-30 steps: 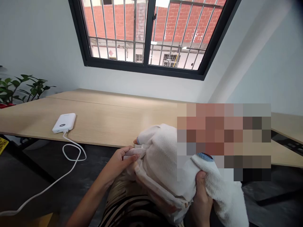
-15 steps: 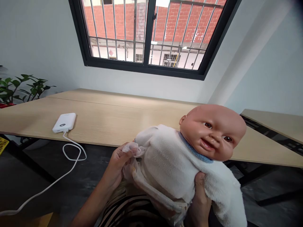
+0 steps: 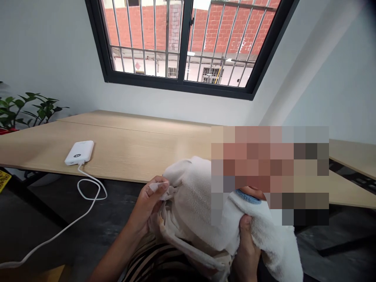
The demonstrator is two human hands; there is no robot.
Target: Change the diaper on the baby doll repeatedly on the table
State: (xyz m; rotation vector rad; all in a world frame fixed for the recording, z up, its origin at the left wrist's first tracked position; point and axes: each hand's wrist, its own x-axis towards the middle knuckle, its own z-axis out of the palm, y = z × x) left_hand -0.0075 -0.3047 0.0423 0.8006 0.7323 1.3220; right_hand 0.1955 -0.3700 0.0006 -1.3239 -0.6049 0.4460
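A baby doll in a white fleece suit (image 3: 199, 203) with a blue collar (image 3: 248, 196) lies across my lap, its head up and to the right, near the table's front edge. My left hand (image 3: 149, 203) pinches a fold of thin white cloth at the doll's lower end, fingers closed on it. From below, my right hand (image 3: 246, 244) grips the doll's body, thumb pressed into the fleece. Striped fabric (image 3: 164, 262) shows on my lap under the doll.
A long light wooden table (image 3: 132, 149) runs in front of me, with a white power bank (image 3: 79, 152) on it and a white cable (image 3: 88, 194) hanging to the dark floor. A potted plant (image 3: 26, 107) stands far left. A barred window (image 3: 188, 43) is behind.
My left hand shifted slightly and re-gripped the thin cloth at the doll's lower end. The doll tilted a little left and lower. My right hand stays on its body.
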